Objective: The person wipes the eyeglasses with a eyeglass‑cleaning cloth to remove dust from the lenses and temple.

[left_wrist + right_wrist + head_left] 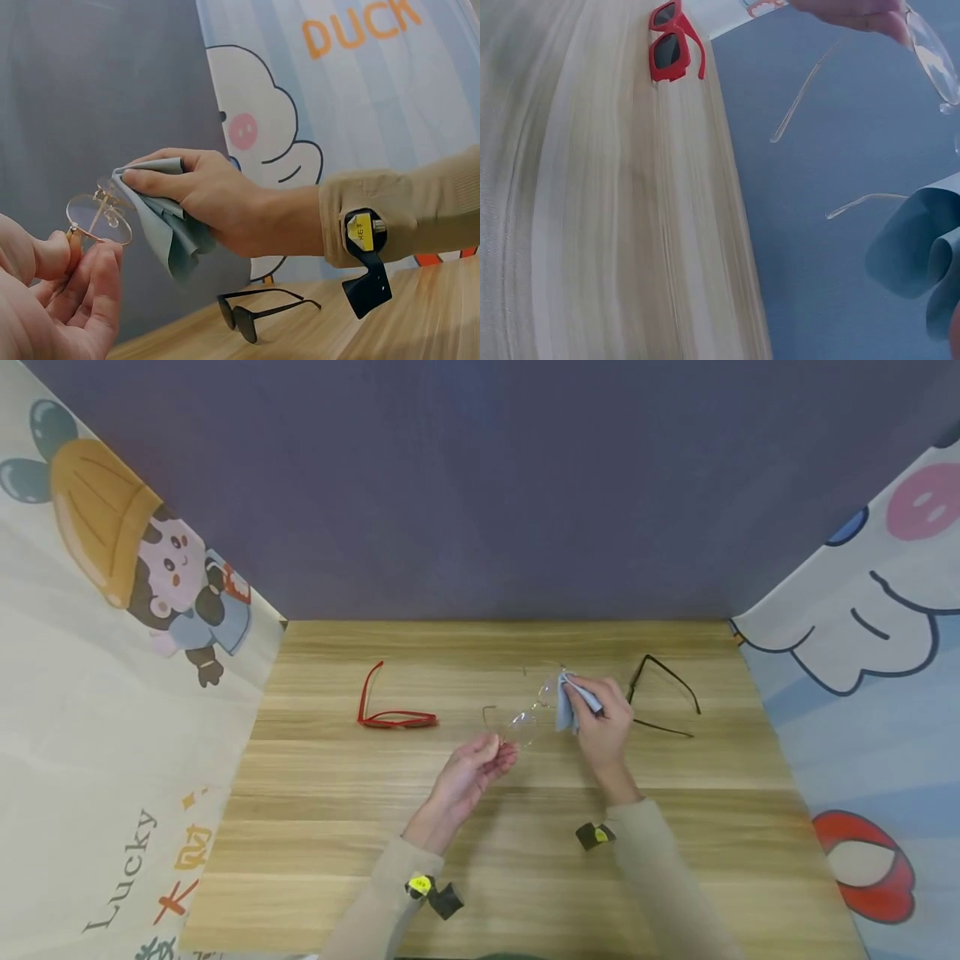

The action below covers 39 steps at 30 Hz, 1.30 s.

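Thin gold-rimmed eyeglasses (525, 718) with clear lenses are held up above the table, tilted. My left hand (476, 766) pinches them between thumb and fingers at the hinge end of the near lens, as the left wrist view shows. A light blue cleaning cloth (169, 217) is gripped in my right hand (606, 717), thumb and fingers folding it over the far lens, which it partly hides. The loose end of the cloth hangs below the hand. In the right wrist view both thin temples (802, 97) point away from the lenses.
Red-framed sunglasses (397, 720) lie on the wooden table (315, 827) to the left. Black-framed sunglasses (244, 315) rest on it to the right, near my right hand. A grey-blue panel (495, 493) stands behind, and printed cloths hang at both sides.
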{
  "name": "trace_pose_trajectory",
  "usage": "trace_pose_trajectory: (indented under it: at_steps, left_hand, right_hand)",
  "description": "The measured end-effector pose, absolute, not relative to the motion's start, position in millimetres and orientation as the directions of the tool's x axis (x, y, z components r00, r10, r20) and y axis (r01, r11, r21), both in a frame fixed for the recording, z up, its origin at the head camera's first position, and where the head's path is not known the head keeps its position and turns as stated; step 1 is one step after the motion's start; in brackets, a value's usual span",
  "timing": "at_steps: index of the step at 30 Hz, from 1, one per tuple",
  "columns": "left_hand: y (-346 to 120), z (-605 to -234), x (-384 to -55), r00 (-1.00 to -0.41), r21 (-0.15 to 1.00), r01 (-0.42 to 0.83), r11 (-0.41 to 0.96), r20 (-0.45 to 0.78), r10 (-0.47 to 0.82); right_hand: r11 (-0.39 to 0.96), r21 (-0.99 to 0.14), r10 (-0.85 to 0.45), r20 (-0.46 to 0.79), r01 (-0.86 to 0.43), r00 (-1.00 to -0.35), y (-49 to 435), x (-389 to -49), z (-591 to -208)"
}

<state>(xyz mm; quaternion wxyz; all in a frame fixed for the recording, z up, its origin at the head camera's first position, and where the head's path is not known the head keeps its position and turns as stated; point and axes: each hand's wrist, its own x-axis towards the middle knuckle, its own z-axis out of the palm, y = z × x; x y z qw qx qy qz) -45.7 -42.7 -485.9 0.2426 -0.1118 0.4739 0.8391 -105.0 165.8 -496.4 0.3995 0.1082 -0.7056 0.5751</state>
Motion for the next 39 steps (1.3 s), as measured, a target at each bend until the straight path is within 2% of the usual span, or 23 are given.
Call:
trace_pose_trajectory:
  at_steps: [8,14,20,30,39]
  left_hand:
    - [-42,-483,-47,-0.852,0.737,-0.52,-0.43,-0.418,0.314]
    - [-43,-482,-47,-0.856,0.74,-0.514,-0.435,-0.411,0.313]
    - [-43,-484,-46,-0.858,0.747,-0.512,-0.424,-0.416,0.302]
    - [-47,-487,-41,-0.848,0.763,-0.522,-0.381,-0.415,0.33]
    - [-50,-488,-42,-0.849,0.759,-0.52,-0.392,-0.406,0.339]
  right_hand:
    - [0.311,-0.729,0.226,0.68,-0.61,-0.697,158,-95,-504]
    - [0.302,-0.693,0.179,0.716,-0.655,-0.675,149,-90,-508]
    - [0.268,-0.693,0.215,0.72,-0.669,-0.66,154,-100,-506]
    - [0.289,-0.696,0.293,0.718,-0.657,-0.632,166,-108,-500]
    - [0.322,-0.676,0.143,0.727,-0.663,-0.672,151,-90,-509]
